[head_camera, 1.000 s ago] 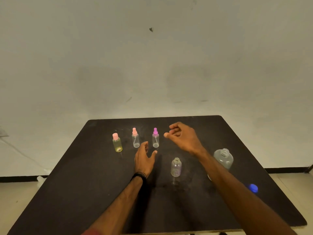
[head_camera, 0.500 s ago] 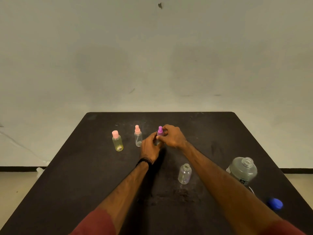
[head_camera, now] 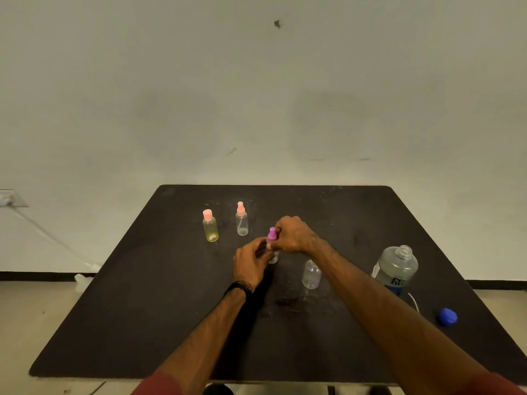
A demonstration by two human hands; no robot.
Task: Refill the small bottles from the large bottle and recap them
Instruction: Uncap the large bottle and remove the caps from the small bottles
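The head camera is showing both hands now meeting on the purple-capped bottle (head_camera: 272, 243), which half a second ago was standing in the row with the pink spray bottle (head_camera: 241, 220) and the yellow bottle (head_camera: 210, 228); it is now sitting nearer to the person, apart from that row. The left hand (head_camera: 250, 265) is clamping its fingers around the clear body, and the right hand (head_camera: 293, 235) is pinching the purple cap from the side. I judge the cap is being unscrewed, so this bottle is next for filling. The uncapped small bottle (head_camera: 311, 275) is standing just beside the right forearm. The large bottle (head_camera: 396, 267) is waiting open at the right, its blue cap (head_camera: 447, 317) lying near on the table (head_camera: 142, 309)
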